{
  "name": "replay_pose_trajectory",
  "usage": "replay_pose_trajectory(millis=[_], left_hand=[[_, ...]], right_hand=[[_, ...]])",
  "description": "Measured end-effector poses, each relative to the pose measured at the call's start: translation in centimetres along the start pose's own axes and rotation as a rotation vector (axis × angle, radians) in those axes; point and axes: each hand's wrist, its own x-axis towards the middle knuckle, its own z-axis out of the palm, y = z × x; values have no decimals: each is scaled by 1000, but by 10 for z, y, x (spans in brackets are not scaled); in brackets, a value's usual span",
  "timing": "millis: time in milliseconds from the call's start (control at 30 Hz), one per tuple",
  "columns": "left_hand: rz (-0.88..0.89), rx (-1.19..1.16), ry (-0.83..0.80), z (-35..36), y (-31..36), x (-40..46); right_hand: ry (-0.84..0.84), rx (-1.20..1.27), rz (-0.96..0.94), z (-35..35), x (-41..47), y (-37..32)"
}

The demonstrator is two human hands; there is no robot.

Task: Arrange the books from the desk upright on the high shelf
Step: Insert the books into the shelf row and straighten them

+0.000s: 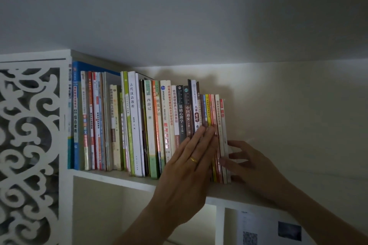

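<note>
Left hand [191, 165], fingers straight, presses flat on spines of row of books [139, 125] upright on high shelf [111, 176]. Right hand [247, 163], fingers loosely spread, braces end thin book [224, 137]. Step: squaring row. Next: release gently, check end books stand.

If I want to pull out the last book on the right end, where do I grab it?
Probably pinch the end book by its spine, coming straight from the front. It stands upright, and its right face is bare, so a thumb fits there. The right hand is already beside it; the left hand lies flat on the neighbours.
</note>
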Motion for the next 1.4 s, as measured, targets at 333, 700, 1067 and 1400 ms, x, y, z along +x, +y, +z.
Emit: replay_pose_trajectory(millis=[333, 700, 1067, 1400], left_hand=[[-89, -82, 37, 1, -29, -11], [-133, 41, 76, -11, -40, -1], [-212, -182, 196, -22, -22, 9], [-162, -143, 270, -12, -37, 16]], right_hand=[[142, -178, -199, 26, 0, -19], [333, -385, -316, 40, 2, -27], [350, -551, -269, 66, -4, -30], [389, -491, -276, 59, -2, -36]])
